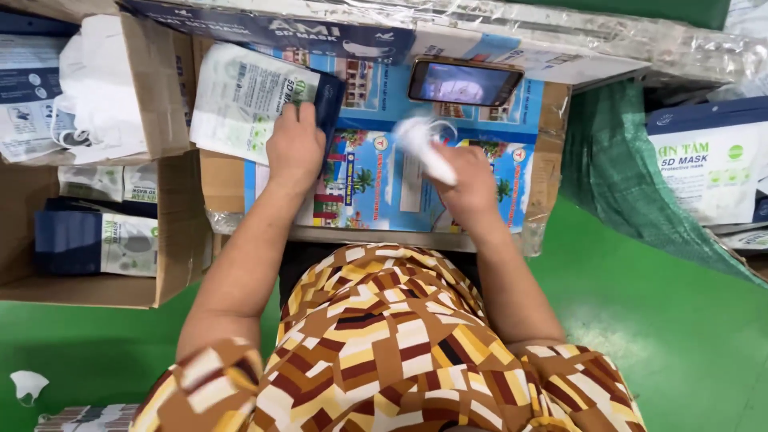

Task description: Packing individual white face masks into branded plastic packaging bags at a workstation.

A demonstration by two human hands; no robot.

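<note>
Cardboard boxes (172, 240) of packets stand off the cardboard worktop's (552, 152) left edge. Our left hand (294, 148) pins a white-and-navy pouch (256, 100) at its far-left corner; our right hand (468, 180) grips a white mask (424, 148) mid-top, below a phone (464, 82).

your left hand (294, 150) pins a flat pouch (254, 100), white and pale green with a dark blue edge, on the colourful printed carton (376, 180) before you. a phone (464, 82) with a lit screen lies at the carton's far edge. to your left, an open brown box (172, 232) holds navy and grey packets (96, 242). far right stands a white and blue box (708, 164).
</note>
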